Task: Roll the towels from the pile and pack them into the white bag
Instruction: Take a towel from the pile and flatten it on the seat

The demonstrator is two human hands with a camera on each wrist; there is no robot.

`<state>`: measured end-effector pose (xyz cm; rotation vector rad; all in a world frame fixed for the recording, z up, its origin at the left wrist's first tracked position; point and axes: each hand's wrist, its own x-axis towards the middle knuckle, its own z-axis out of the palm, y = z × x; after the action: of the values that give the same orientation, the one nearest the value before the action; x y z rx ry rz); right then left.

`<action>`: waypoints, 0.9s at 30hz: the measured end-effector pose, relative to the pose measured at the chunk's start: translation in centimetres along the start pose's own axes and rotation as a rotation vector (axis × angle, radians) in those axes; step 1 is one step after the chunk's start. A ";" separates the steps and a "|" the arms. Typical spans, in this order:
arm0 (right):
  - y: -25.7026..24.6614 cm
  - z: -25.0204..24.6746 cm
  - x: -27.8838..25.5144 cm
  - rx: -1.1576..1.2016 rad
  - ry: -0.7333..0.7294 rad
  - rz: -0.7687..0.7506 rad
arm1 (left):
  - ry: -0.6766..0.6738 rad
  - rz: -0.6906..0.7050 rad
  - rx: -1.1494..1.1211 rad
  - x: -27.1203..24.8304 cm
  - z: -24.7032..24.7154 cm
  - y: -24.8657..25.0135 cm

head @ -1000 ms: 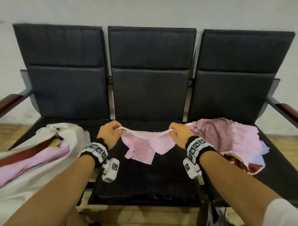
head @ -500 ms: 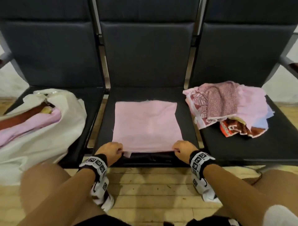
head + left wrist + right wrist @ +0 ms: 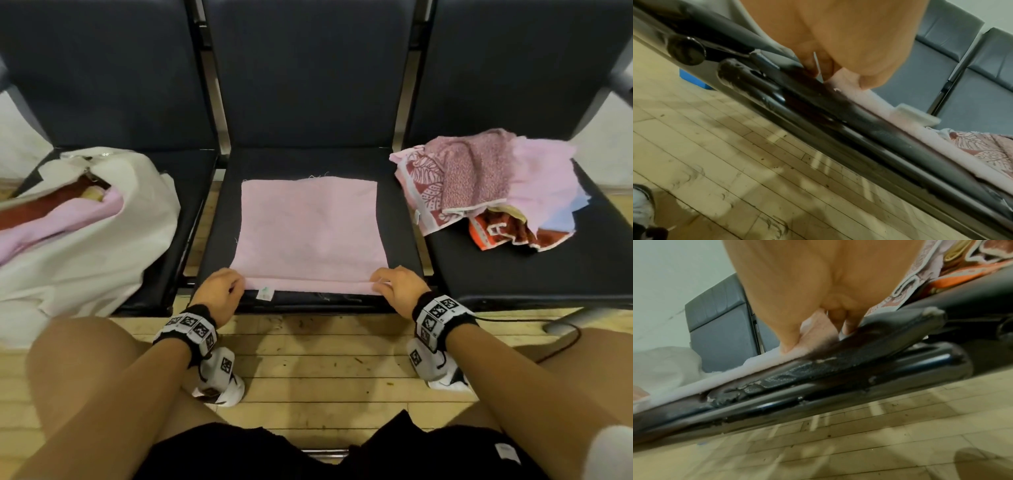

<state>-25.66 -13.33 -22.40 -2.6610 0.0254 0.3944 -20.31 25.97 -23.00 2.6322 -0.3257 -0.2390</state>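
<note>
Left hand (image 3: 219,291) and right hand (image 3: 397,286) each pinch a near corner of the pink towel (image 3: 310,233), fingers curled over its folded-up edge (a small tag shows there). It lies flat at frame centre, on the middle seat (image 3: 400,219).

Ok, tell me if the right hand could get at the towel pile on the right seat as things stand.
Probably yes. The towel pile lies uncovered on the next seat, nothing between it and the right hand. But that hand pinches the pink towel, so it must let go first.
</note>
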 end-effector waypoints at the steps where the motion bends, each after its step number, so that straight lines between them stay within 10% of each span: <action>1: 0.0 0.2 0.0 0.024 0.026 0.007 | -0.004 -0.019 0.008 0.0 0.0 0.0; 9: -1.4 0.8 -0.2 0.168 0.167 0.146 | 0.060 -0.203 0.185 0.4 0.2 1.0; 15: -3.3 1.7 1.1 -0.262 0.260 -0.230 | 0.212 0.153 0.119 1.2 0.7 5.2; 18: -3.8 3.4 0.5 -0.283 0.178 -0.299 | 0.069 0.364 0.086 0.7 2.8 7.0; 27: -4.1 4.9 -0.5 -0.231 0.282 -0.252 | 0.050 0.288 0.302 -0.2 5.1 5.3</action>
<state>-27.14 -7.59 -24.69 -2.8775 -0.2818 -0.0653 -22.61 19.18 -24.92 2.8322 -0.7690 -0.0286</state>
